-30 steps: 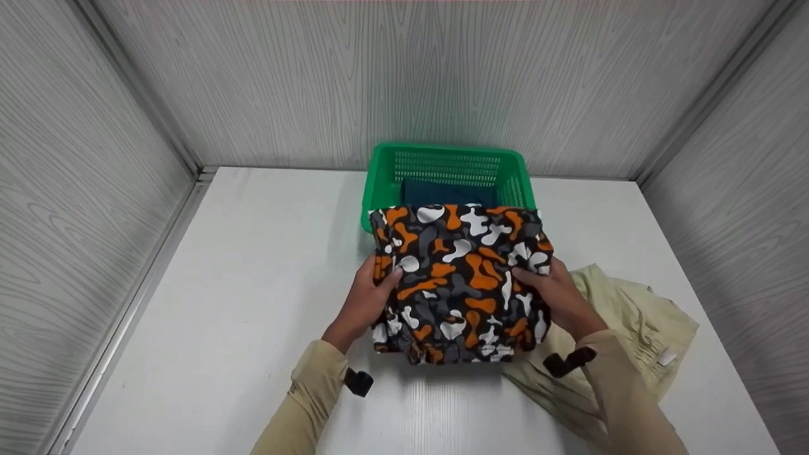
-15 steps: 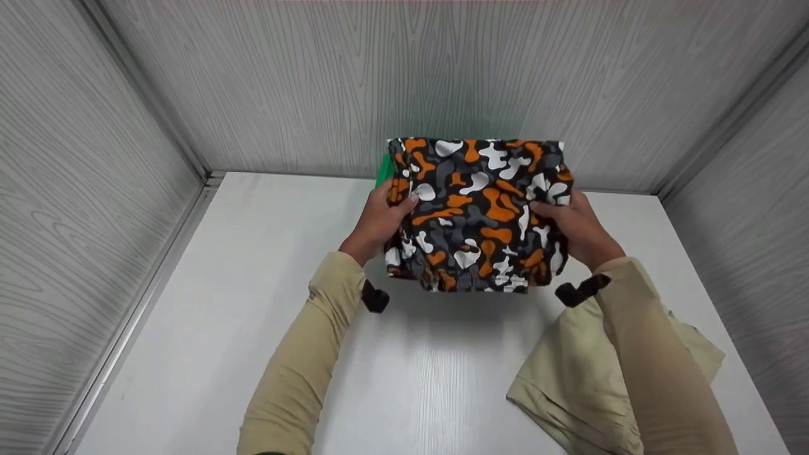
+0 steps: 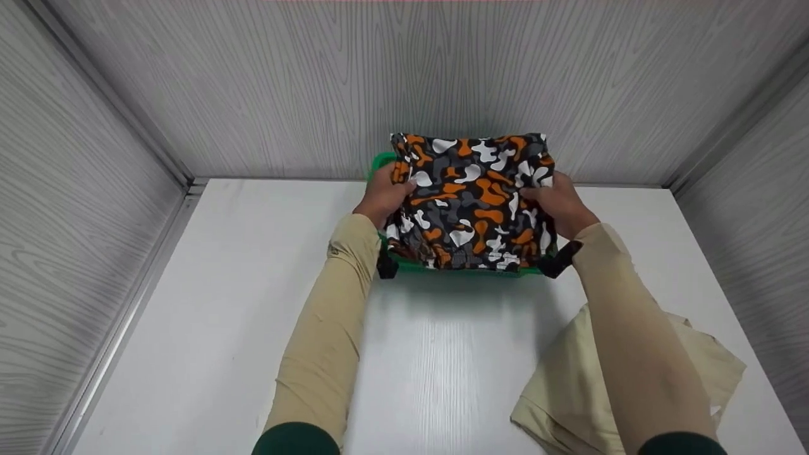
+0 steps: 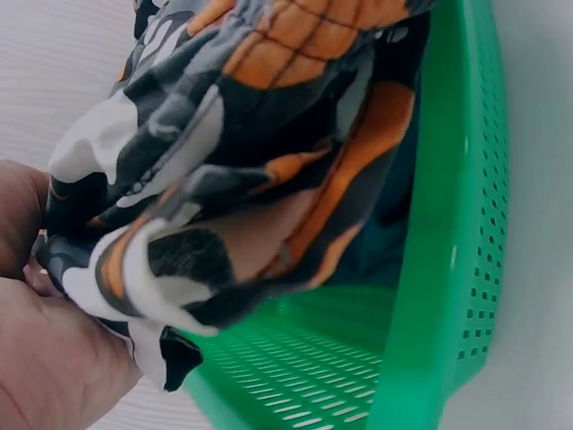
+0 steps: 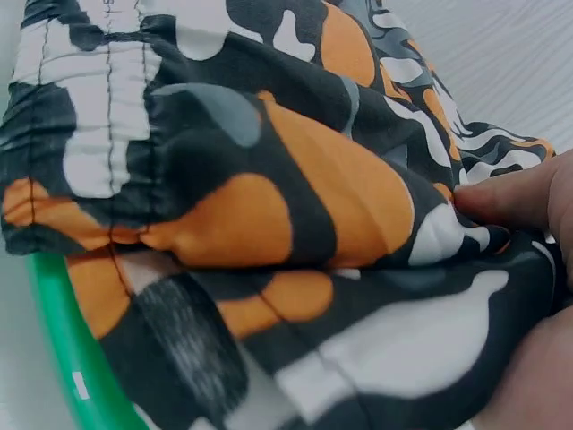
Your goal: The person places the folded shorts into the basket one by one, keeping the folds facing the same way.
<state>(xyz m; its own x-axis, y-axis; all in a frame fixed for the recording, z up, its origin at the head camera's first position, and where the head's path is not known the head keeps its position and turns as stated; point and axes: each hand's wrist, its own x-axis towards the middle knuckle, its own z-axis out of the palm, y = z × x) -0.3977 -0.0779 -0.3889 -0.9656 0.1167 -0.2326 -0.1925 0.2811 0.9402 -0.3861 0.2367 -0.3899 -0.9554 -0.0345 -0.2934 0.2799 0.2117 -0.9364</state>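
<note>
A folded garment [image 3: 471,202] in black, orange, white and grey camouflage, with an elastic waistband [image 5: 81,125], lies over the top of a green plastic basket [image 4: 439,269]. My left hand [image 3: 383,194] grips its left edge, thumb on top and fingers underneath. On the opposite edge my right hand [image 3: 561,201] pinches the cloth the same way. In the left wrist view the garment hangs within the basket's rim, and dark blue cloth [image 4: 385,233] shows beneath it. Most of the basket is hidden under the garment in the head view.
A beige garment [image 3: 569,385] lies crumpled on the white table [image 3: 240,303] at the right front, partly under my right forearm. Grey wood-patterned panels [image 3: 303,88] rise behind the basket and on both sides.
Both hands have carried the camouflage garment forward, away from me, until it covers the green basket. The dark blue cloth, visible in the basket earlier in the head view, is now covered there.
</note>
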